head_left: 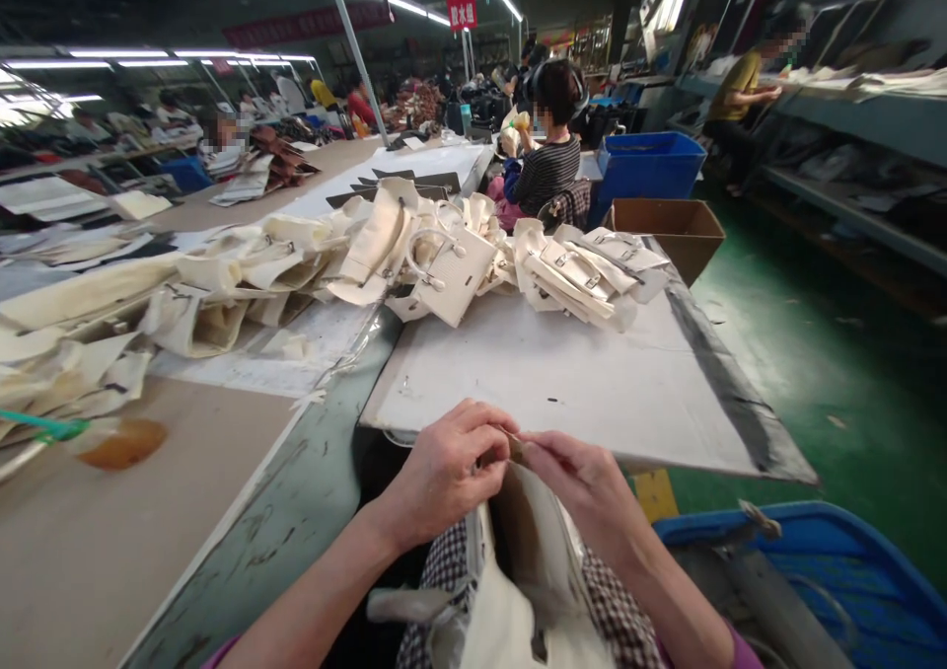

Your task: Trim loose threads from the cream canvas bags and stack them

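Note:
A cream handbag (510, 610) lies on my lap, its brown inside showing through the open top. At the far edge of that opening, my left hand (463, 462) has its fingers curled in a pinch on the bag's rim. Close beside it, my right hand (581, 477) pinches the same edge between thumb and fingers. A small brownish piece shows between the fingertips; I cannot make out what it is. Past my hands, a finished-looking cream handbag (455, 274) with round handles leans on the pile at the table's back.
Cream bag parts (244, 264) heap across the left table. A glue bottle (125, 442) with amber liquid lies at left. A blue bin (814, 570) stands low at right; a blue crate (647, 161) and cardboard box (666, 230) stand behind. A co-worker (547, 176) sits beyond the table.

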### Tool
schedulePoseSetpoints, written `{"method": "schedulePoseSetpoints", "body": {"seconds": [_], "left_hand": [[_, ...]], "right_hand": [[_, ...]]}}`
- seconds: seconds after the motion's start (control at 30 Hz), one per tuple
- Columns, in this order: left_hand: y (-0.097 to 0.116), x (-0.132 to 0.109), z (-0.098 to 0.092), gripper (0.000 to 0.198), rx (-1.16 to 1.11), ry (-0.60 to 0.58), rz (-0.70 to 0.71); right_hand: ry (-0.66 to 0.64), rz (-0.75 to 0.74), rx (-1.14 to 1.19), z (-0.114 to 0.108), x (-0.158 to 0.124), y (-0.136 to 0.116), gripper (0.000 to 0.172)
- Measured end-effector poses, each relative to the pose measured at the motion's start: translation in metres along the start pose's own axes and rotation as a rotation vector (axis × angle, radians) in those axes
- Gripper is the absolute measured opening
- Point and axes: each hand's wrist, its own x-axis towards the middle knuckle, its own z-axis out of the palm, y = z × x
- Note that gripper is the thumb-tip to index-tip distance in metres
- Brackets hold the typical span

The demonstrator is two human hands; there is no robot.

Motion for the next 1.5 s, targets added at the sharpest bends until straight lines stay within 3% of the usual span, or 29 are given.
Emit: {"method": "schedulePoseSetpoints", "body": {"seconds": [0.2,0.5,1.23,1.5], "left_hand": [[-0.007,-0.005,0.006,0.016,0.010,0.070,0.057],[-0.008,-0.012,0.008,0.015,-0.019,0.191,-0.023],[-0.002,0.005,-0.004,0.016,0.044,0.059,-0.019],[-0.005,0.005,-0.007,0.014,0.072,0.026,-0.007]], "right_hand": [[-0.007,0.066,0.013,-0.003,0.002,0.004,0.028],[-0.022,0.046,0.039,-0.006,0.001,0.005,0.028],[-0.006,-0.082,0.051,0.004,-0.007,0.009,0.030],[-0.137,-0.015,0.198,-0.006,-0.012,-0.007,0.042]]}}
